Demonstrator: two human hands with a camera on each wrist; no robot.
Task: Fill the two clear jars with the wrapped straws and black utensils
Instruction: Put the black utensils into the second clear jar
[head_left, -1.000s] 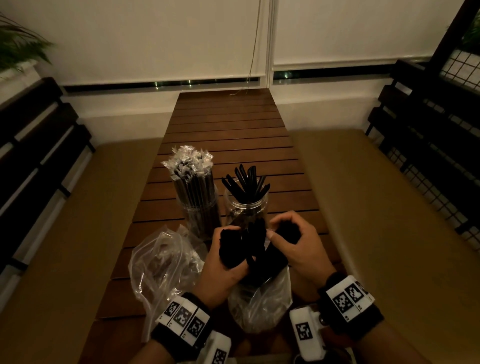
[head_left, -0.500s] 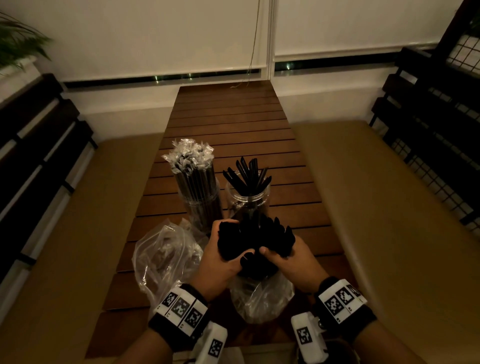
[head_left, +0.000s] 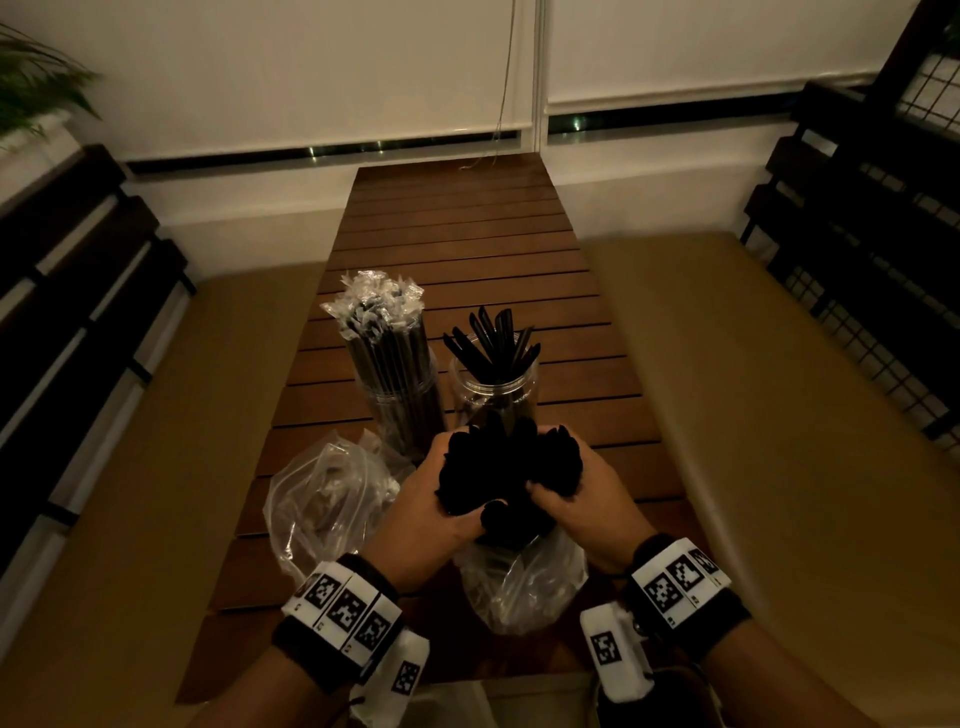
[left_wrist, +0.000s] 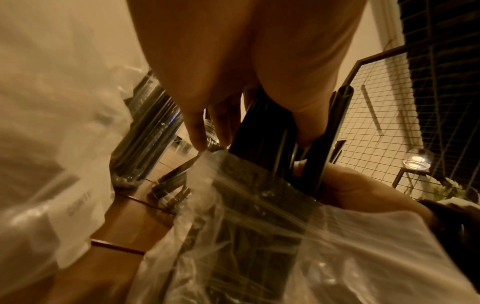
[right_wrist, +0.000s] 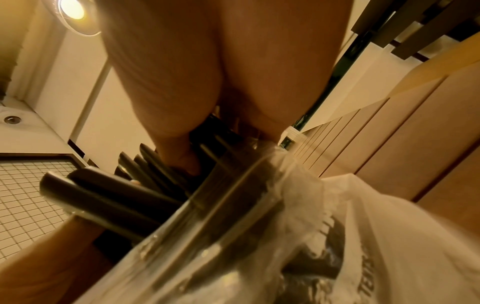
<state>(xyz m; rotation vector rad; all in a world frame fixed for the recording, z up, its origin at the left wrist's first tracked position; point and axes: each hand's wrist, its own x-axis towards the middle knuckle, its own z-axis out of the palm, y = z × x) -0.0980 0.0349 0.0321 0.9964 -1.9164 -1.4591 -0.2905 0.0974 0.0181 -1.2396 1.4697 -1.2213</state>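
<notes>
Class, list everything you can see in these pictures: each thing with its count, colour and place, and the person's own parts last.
Table: one, brown slats, centre.
Straw jar: one, clear, full of wrapped straws, left.
Utensil jar: one, clear, a few black handles, right of it.
Empty bag: one, clear, near left.
Utensil bag: one, clear, below the hands.
Utensil bundle: one, black, in both hands' grip.
Benches: two, tan, flanking the table.
Left hand: holds the bundle.
Right hand: holds the bundle.

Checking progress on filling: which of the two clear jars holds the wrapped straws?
The left jar, crammed with wrapped straws; the right jar holds only some black utensils.
</notes>
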